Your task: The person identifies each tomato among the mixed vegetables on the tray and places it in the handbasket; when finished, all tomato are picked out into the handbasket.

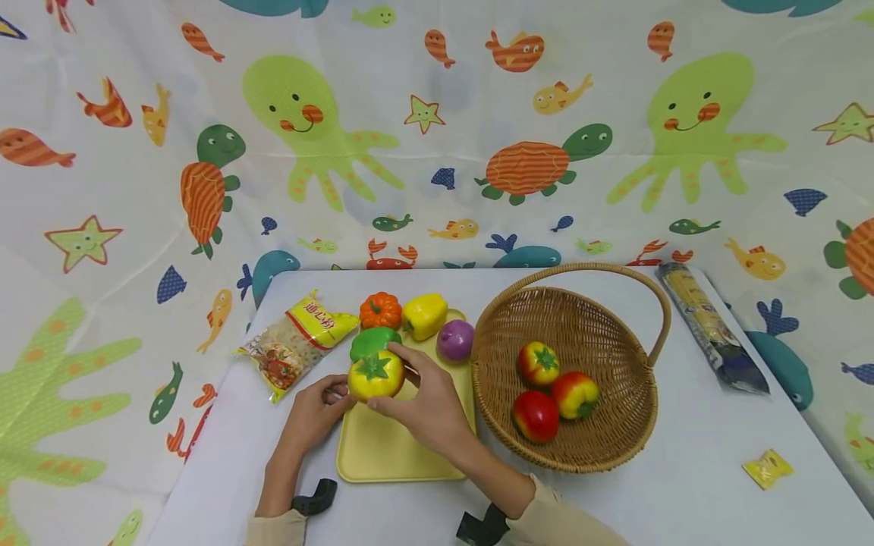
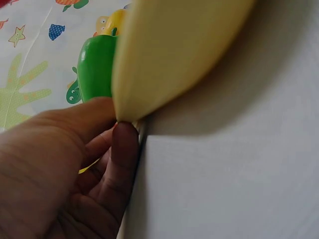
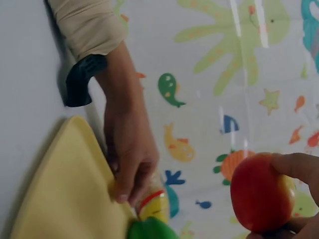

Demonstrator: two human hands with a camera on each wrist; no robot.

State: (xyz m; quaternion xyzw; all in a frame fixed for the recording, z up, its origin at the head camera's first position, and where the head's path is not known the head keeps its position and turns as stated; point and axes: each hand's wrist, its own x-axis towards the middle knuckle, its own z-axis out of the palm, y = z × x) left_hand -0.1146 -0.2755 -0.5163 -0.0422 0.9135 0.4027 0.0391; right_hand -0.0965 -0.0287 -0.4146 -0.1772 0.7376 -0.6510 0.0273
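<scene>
In the head view my right hand (image 1: pixel 433 402) holds a red-and-yellow toy apple (image 1: pixel 375 377) with a green star-shaped mark, over the left side of a yellow tray (image 1: pixel 403 464). The apple's red side (image 3: pixel 259 191) shows in the right wrist view. My left hand (image 1: pixel 317 413) pinches the tray's left rim between thumb and fingers, seen closely in the left wrist view. At the tray's far end are a green pepper (image 1: pixel 375 342), a yellow pepper (image 1: pixel 425 315), an orange pumpkin (image 1: pixel 380 311) and a purple onion (image 1: pixel 455 340).
A wicker basket (image 1: pixel 492 425) with a tall handle stands right of the tray, with 3 red-and-yellow fruits (image 1: pixel 536 416) inside. A packaged food bag (image 1: pixel 297 345) lies at left. Far right are a long noodle pack (image 1: pixel 710 326) and a small yellow packet (image 1: pixel 768 469).
</scene>
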